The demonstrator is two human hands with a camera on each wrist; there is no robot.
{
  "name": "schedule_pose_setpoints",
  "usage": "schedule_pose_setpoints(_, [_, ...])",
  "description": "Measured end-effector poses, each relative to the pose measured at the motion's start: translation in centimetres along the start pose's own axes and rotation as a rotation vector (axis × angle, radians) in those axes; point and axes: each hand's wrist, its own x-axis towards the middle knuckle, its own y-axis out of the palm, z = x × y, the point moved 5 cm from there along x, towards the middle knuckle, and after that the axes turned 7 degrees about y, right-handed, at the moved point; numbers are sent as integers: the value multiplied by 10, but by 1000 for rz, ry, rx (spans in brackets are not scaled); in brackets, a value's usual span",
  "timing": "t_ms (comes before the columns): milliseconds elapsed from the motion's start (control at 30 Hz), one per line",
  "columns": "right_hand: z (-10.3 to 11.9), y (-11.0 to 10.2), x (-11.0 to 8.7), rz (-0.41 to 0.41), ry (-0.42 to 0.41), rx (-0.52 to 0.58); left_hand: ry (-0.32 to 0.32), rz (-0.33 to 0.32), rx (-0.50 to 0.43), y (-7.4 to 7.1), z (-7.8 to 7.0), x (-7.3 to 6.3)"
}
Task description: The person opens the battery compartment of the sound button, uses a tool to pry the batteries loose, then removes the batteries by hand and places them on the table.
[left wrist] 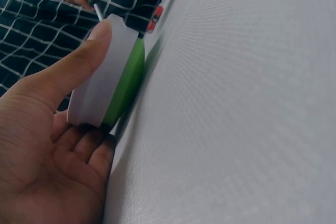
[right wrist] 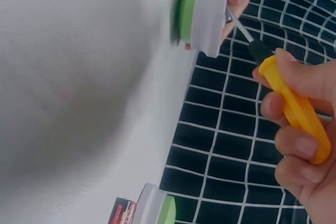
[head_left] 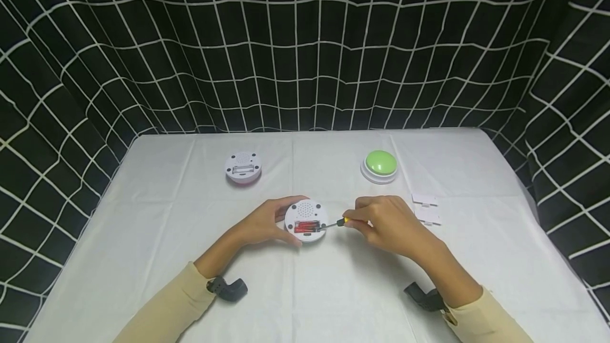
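Observation:
My left hand point(head_left: 268, 221) grips the sides of a round white push button point(head_left: 305, 208), turned upside down with its green dome point(left wrist: 125, 85) toward the table. Two red batteries point(head_left: 306, 226) lie in its uncovered battery compartment. Curled around a yellow-handled screwdriver point(right wrist: 296, 108), my right hand point(head_left: 388, 224) points the metal shaft leftward. In the head view the screwdriver's tip is at the right end of the batteries. From the left wrist, the thumb point(left wrist: 100, 38) shows against the white base.
Another upturned button point(head_left: 243, 168) with a bare battery compartment sits at the back left. An upright green-domed button point(head_left: 381, 163) stands back right. Two white battery covers point(head_left: 425, 199) lie beside my right hand. A red-and-black battery point(right wrist: 123, 211) shows next to a button in the right wrist view.

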Motion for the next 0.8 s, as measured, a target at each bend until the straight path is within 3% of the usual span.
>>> schedule_pose_setpoints(400, [12, -10, -1, 69, 7, 53, -17, 3, 5, -1, 0, 0])
schedule_pose_setpoints(800, [46, 16, -7, 258, -97, 144, -9, -1, 31, 0, -1, -1])
